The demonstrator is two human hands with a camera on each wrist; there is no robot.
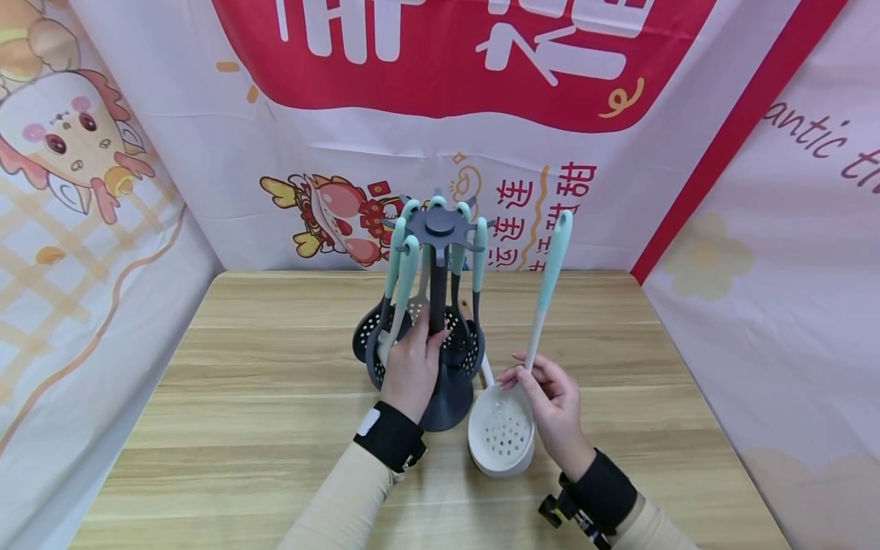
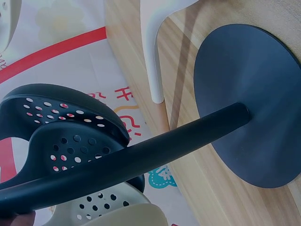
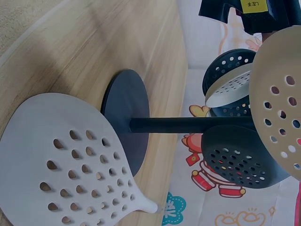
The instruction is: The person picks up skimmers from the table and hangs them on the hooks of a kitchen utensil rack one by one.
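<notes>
My left hand (image 1: 415, 363) grips the upright post of a dark utensil rack (image 1: 438, 275). Mint-handled utensils hang around its top; dark perforated heads (image 3: 235, 155) and paler ones show below. The rack's round base (image 2: 249, 94) rests on the table. In my right hand (image 1: 553, 401), thumb and fingers pinch the pale stem of a skimmer with a mint handle (image 1: 555, 256). Its handle points up, and its perforated head (image 3: 282, 106) hangs below the fingers. Beneath it, another white perforated skimmer (image 3: 84, 155) sits on the table, its brown-ended handle (image 2: 155, 56) leaning toward the rack.
The wood-grain table (image 1: 261, 428) extends on both sides of the rack. A printed cloth backdrop (image 1: 385, 137) rises at its far edge, with cloth walls left and right. Black bands with small cameras (image 1: 594, 493) are strapped round both wrists.
</notes>
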